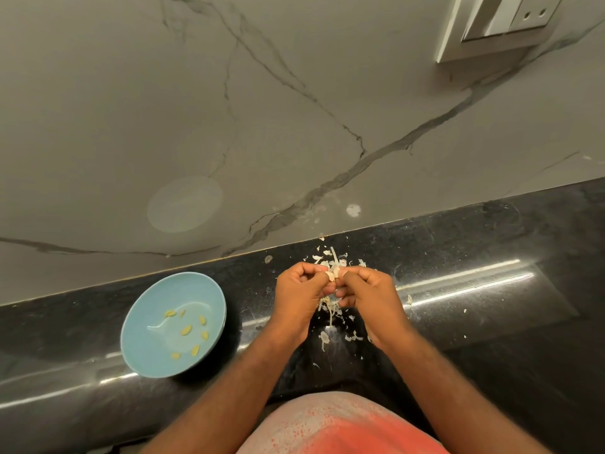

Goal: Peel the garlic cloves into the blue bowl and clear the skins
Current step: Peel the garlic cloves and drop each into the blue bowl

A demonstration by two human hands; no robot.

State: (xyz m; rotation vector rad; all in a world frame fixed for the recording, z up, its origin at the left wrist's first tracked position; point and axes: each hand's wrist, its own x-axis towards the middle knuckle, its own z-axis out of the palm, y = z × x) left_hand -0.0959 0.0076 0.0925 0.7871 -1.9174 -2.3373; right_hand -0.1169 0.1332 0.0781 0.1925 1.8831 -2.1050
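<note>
Tabletop (491,244): black polished stone with fine pale flecks, running across the lower half. Two long bright light streaks (458,280) lie on it to the right.
Wall (294,93): grey marble-look slab with dark branching veins, meeting the tabletop's far edge. It carries a small white spot (353,210) low down, near that edge.
Socket plate (510,18): grey with round holes, set in a white frame on the wall, top right.
Shirt (343,427): pink-red and whitish, at the bottom edge.

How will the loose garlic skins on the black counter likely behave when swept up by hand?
The garlic skins look thin and papery, so probably light and floppy. They lie as many scattered scraps on the counter, so they may drift or cling rather than slide together.
</note>
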